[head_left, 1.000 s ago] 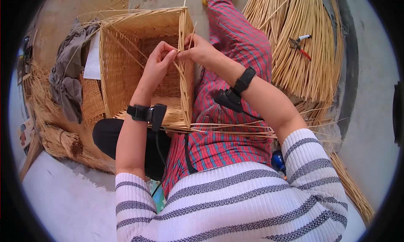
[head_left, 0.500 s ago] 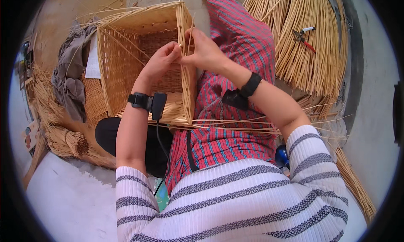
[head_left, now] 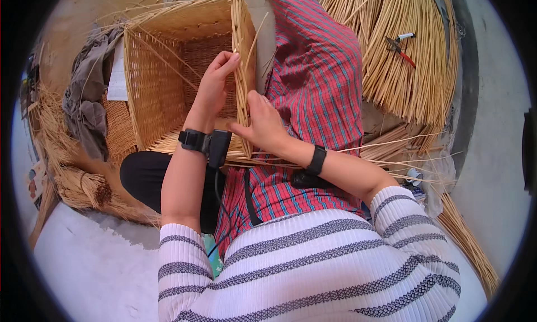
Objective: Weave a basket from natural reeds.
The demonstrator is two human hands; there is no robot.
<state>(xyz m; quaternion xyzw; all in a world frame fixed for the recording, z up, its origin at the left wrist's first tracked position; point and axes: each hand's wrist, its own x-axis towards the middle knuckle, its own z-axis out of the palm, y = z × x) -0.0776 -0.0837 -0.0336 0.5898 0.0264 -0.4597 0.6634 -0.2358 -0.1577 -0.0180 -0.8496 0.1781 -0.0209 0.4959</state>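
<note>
A woven wicker basket [head_left: 133, 92] lies on its side with its mouth toward me. My left hand [head_left: 213, 87] is at the upper part of its right rim [head_left: 241, 78], thumb and forefinger closed on the edge; whether a separate strand is pinched there is hard to see. Lower on that rim is my right hand [head_left: 262, 123], its thumb spread away from the fingers, thumb on the inner side and fingertips beside the outer side. A loose cane strand [head_left: 257, 39] sticks up from the rim between the basket and my leg.
Bundled canes [head_left: 414, 70] lie at the far right, with red-handled pruning shears [head_left: 404, 54] on top. Loose strands [head_left: 403, 143] stretch right from the basket. To its left are a grey cloth [head_left: 86, 98], a white paper sheet [head_left: 117, 76] and more cane bundles [head_left: 84, 185].
My right hand has slid down the rim toward me, away from the left, and its thumb has spread. My left hand has stayed near the upper rim. The basket has shifted slightly left.
</note>
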